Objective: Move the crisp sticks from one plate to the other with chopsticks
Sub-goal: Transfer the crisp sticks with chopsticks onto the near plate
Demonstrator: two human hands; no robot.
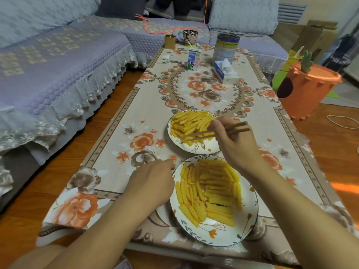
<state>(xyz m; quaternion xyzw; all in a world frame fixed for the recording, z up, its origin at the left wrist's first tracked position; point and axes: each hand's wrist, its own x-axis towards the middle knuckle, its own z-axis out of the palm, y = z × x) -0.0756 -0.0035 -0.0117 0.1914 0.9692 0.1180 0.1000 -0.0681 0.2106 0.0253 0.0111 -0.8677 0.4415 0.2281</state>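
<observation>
Two round white floral-rimmed plates sit on the flowered tablecloth (120, 121), each heaped with yellow crinkled crisp sticks. The right hand (236, 144) grips two brown wooden chopsticks (202, 135), tips over the far plate (202, 148). The left hand (153, 181), fingers loosely curled, rests against the near plate (246, 230). Behind the far plate stand one milk carton (193, 59) with unreadable red characters, one metal tin (226, 48), one tissue box (226, 72) and one mug (190, 36).

Bare counter (124, 152) at 9 o'clock of both plates, free passage. At 12 o'clock milk carton (193, 59), tin (226, 49), tissue box (226, 71) block. Orange bin (305, 90) at 2 o'clock.
</observation>
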